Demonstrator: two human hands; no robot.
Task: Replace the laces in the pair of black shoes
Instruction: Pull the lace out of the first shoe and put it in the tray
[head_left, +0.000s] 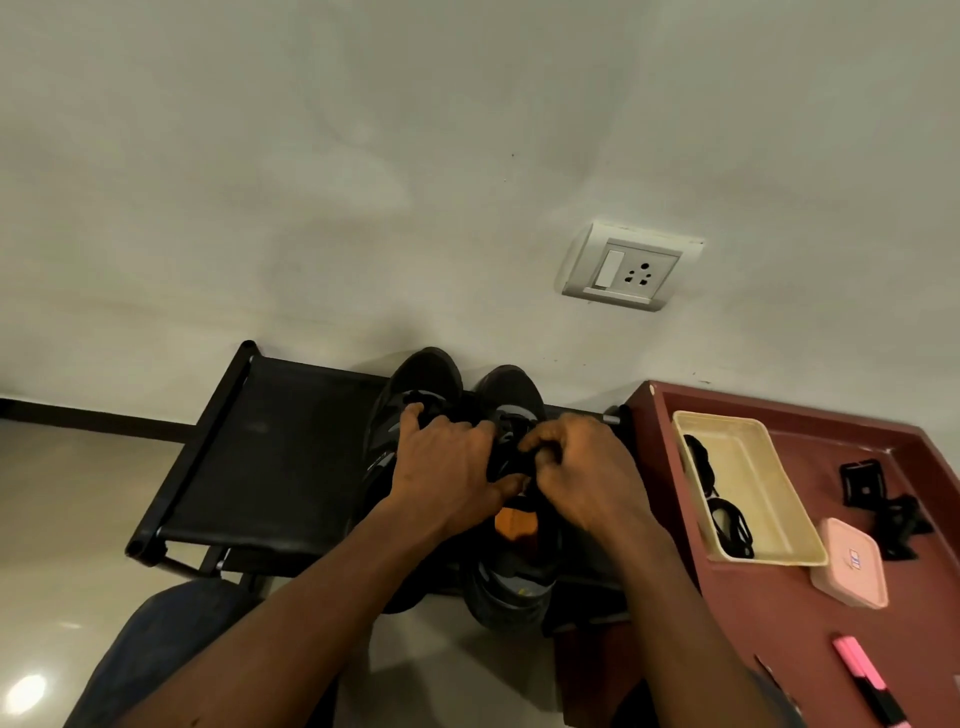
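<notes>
Shoes (431, 375) lie under left hand (448, 467) and right hand (584, 470), seemingly gripped.

no legible text anywhere. small blue-white sticker (854, 560) on the pink lidded box (852, 584), lower right of frame, too small to read. grey marks on the black shoes (431, 371) blurred, unreadable.

shoes (431, 371): black, grey panels
patch (514, 521) below the right hand (587, 483): orange
rack (280, 457): black
surface (779, 623): maroon
tray (753, 467): cream
box (852, 566): pale pink
marker (858, 667): pink
wall (363, 156): off-white
socket (631, 267): white
floor (62, 493): beige
</notes>
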